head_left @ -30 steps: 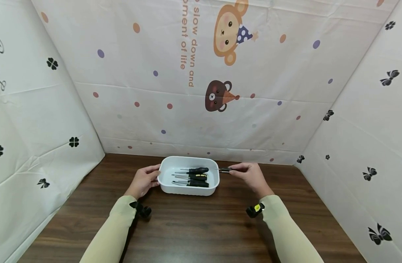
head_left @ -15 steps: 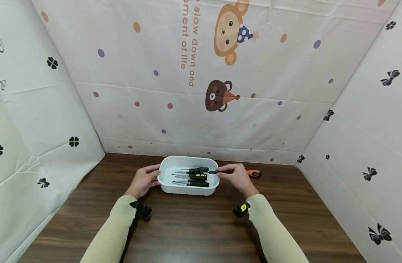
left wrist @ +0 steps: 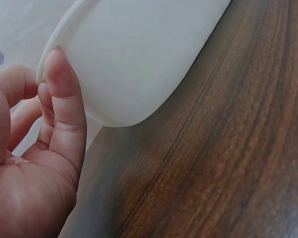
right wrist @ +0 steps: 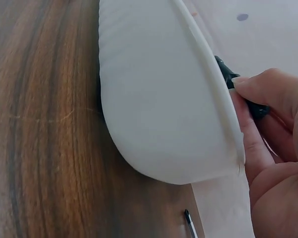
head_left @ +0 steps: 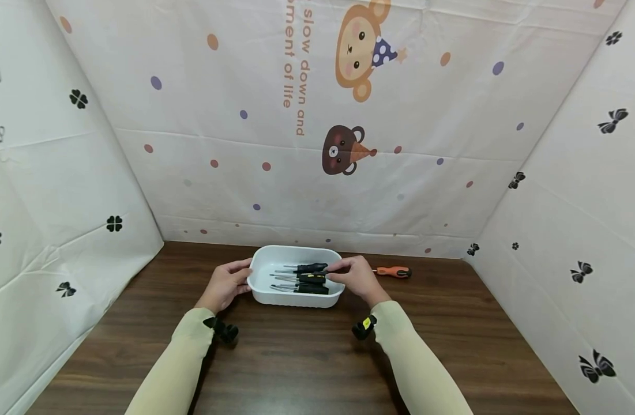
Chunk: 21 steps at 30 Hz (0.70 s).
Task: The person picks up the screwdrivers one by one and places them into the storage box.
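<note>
A white plastic tub point(head_left: 296, 300) stands near the back of the table, holding several black-handled screwdrivers point(head_left: 313, 290) with shafts towards the left. My left hand point(head_left: 225, 285) grips its left end; in the left wrist view the thumb point(left wrist: 64, 84) lies over the rim. At the right end, my right hand point(head_left: 360, 280) reaches over the rim and pinches a screwdriver with a dark handle point(right wrist: 260, 110) between thumb and fingers. Its shaft is hidden by the tub wall in the right wrist view and hard to make out in the head view.
An orange-and-black screwdriver point(head_left: 394, 272) lies on the wooden table point(head_left: 307, 357) just right of my right hand; its dark tip point(right wrist: 187, 214) shows in the right wrist view. Printed white cloth point(head_left: 296, 196) walls in the back and both sides.
My right hand has moved left, carrying the dark-handled screwdriver from outside the tub's right end over the rim and in. This uncovers the orange screwdriver. My left hand keeps its grip.
</note>
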Motion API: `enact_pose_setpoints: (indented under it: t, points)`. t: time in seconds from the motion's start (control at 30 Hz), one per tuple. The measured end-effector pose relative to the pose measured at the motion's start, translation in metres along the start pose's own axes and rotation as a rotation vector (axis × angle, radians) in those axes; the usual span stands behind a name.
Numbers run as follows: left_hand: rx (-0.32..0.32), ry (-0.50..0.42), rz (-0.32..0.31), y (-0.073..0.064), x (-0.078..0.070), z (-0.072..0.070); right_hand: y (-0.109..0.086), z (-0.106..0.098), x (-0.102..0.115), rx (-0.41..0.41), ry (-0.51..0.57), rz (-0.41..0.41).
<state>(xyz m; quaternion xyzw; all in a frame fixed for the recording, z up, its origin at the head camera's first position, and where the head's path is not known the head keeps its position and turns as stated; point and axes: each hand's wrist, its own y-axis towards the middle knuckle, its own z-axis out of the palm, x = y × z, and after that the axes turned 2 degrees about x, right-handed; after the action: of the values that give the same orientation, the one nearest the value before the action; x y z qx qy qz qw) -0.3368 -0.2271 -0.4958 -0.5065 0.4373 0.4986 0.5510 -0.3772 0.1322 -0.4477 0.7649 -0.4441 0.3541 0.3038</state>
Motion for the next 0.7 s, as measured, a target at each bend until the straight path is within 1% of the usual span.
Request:
enact_pose_setpoints:
  t: [0.23, 0.4, 0.5, 0.7]
  points:
    - [0.002, -0.016, 0.003, -0.001, 0.000, -0.001, 0.007, 0.006, 0.007, 0.032, -0.078, 0.000]
    - [-0.003, -0.011, 0.001, -0.002, 0.000, -0.001, 0.012, 0.011, 0.012, 0.055, -0.152, -0.009]
    - [-0.002, -0.002, -0.002, -0.001, 0.000, 0.000, 0.015, 0.014, 0.014, 0.065, -0.181, -0.006]
    - [-0.001, -0.014, -0.009, -0.001, -0.001, -0.001, 0.019, 0.020, 0.019, 0.070, -0.228, -0.015]
